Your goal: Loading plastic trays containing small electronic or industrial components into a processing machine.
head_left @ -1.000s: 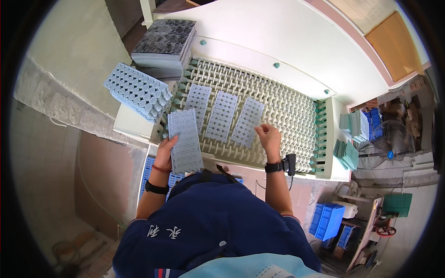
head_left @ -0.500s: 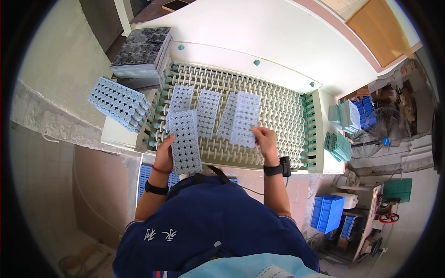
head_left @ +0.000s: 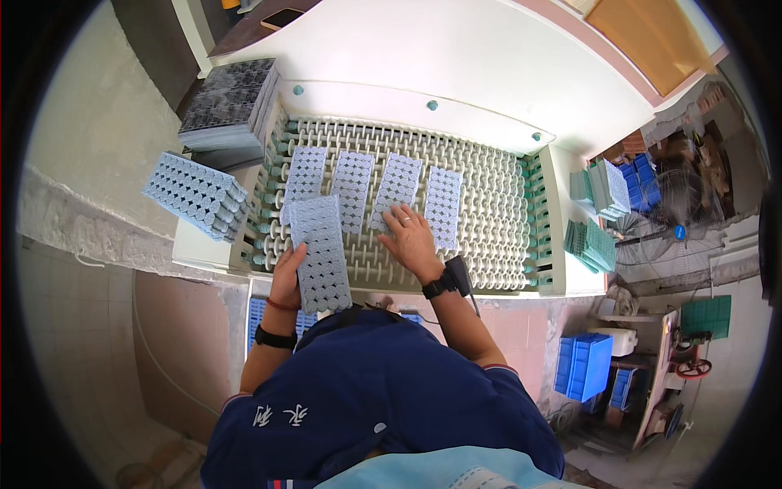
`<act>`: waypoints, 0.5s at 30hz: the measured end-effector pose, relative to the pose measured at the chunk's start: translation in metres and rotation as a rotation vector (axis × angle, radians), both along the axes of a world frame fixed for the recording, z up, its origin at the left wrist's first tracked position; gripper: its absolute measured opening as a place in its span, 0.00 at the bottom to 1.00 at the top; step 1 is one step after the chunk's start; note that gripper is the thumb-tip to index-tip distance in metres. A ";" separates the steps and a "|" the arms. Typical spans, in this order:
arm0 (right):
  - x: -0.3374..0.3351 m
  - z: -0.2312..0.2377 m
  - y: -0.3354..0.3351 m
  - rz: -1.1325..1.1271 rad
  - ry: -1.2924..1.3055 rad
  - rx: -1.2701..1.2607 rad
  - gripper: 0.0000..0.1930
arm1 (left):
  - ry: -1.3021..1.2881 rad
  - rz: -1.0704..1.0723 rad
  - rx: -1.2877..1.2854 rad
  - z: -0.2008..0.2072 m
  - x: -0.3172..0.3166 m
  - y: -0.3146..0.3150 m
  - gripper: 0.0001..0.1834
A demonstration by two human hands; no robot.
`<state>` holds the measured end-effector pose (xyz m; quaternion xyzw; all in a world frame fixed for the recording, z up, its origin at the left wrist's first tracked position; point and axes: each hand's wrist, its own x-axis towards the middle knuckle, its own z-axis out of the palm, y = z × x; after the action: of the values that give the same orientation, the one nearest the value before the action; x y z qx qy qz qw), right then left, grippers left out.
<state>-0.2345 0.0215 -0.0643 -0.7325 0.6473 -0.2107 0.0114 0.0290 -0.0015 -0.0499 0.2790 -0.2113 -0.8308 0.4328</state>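
Observation:
My left hand (head_left: pixel 287 275) grips a pale blue-grey panel (head_left: pixel 322 257) of joined round pieces by its left edge; the fingers under it are hidden. This panel tilts over the front edge of a bed of white wheeled rollers (head_left: pixel 497 228). Several like panels lie in a row on the rollers: a leftmost one (head_left: pixel 306 171), partly covered by the held panel, a second (head_left: pixel 353 187), a third (head_left: pixel 398 175) and a rightmost one (head_left: pixel 443 204). With fingers stretched out, my right hand (head_left: pixel 413 244) touches the near end of the third panel.
Left of the rollers stand a stack of blue panels (head_left: pixel 195 194) and a taller dark-topped stack (head_left: pixel 232 102). Green panel stacks (head_left: pixel 590 244) sit on the right ledge. Beyond are a fan (head_left: pixel 680 232) and blue crates (head_left: pixel 583 367). A white machine wall (head_left: pixel 456 65) rises behind.
My right hand has let go of the rightmost panel, which now lies on the rollers apart from the third. The hand has moved left onto the third panel. My left hand keeps its panel.

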 end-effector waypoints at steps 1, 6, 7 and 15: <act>-0.005 -0.003 0.000 0.005 0.002 -0.003 0.21 | 0.046 -0.008 0.028 0.001 -0.001 -0.001 0.18; -0.021 0.001 0.010 0.051 -0.019 -0.011 0.21 | 0.042 -0.017 -0.002 0.002 -0.003 0.003 0.18; -0.016 0.009 0.010 0.059 -0.016 -0.011 0.21 | -0.006 -0.002 -0.028 0.003 -0.003 0.004 0.18; 0.036 0.026 0.038 0.038 -1.106 0.567 0.12 | -0.092 -0.012 -0.120 -0.007 -0.030 -0.001 0.18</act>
<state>-0.1984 0.0592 -0.0383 -0.4946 0.5634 -0.3784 0.5429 -0.0010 -0.0023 -0.0570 0.2891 -0.2824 -0.8055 0.4334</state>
